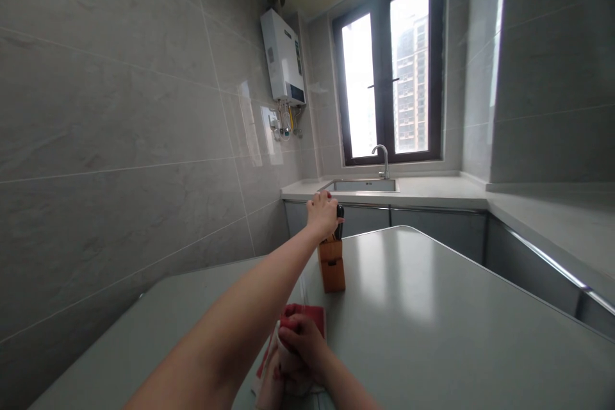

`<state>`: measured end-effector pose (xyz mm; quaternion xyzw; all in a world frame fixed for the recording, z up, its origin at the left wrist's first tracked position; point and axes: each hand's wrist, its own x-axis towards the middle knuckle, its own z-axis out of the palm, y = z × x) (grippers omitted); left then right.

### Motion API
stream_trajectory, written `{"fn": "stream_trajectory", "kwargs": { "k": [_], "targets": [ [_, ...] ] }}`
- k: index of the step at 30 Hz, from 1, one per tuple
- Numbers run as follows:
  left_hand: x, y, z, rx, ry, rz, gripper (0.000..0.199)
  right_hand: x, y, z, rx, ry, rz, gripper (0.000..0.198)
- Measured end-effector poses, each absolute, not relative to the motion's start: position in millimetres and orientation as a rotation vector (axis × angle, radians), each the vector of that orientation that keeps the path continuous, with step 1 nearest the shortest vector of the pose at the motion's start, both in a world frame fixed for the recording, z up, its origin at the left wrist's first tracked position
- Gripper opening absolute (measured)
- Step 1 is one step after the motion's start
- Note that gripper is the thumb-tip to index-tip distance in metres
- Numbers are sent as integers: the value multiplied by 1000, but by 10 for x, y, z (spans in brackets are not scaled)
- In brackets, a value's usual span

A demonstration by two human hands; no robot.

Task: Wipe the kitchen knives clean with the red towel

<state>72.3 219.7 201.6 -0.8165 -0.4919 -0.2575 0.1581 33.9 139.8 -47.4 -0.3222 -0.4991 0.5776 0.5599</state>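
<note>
My left hand point(323, 214) was curled at the black handle point(340, 223); I could not tell whether it gripped. The knife block point(332, 272) stood directly below: a skewed pull risked tipping it. Nearer me, my right hand point(306, 336) pinched the cloth point(316, 315).

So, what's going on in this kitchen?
An arm stretches from the lower left, its hand at a black handle above a wooden block on the table. Nearer, the right hand holds a red-and-white cloth; part of another hand shows beside it. Whose hand is at the handle, I can't tell.
</note>
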Motion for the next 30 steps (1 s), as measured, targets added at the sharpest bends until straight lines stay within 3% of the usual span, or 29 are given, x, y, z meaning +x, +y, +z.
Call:
{"fn": "stream_trajectory", "kwargs": {
  "k": [13, 20, 25, 30],
  "targets": [
    [765, 2186, 2697, -2470, -1322, -1386, 32, 317, 1451, -548, -858, -1220, 1306, 25],
    [480, 1890, 3097, -2396, -873, -2227, 30, 353, 1422, -526, -811, -1187, 1413, 26],
    [-1, 1546, 2985, -2225, -570, -2644, 27, 389, 1368, -490, -772, -1052, 1545, 38],
    [-559, 1242, 2559, -1950, -545, -2802, 32, 395, 1357, -423, -578, -941, 1610, 31]
  ]
}}
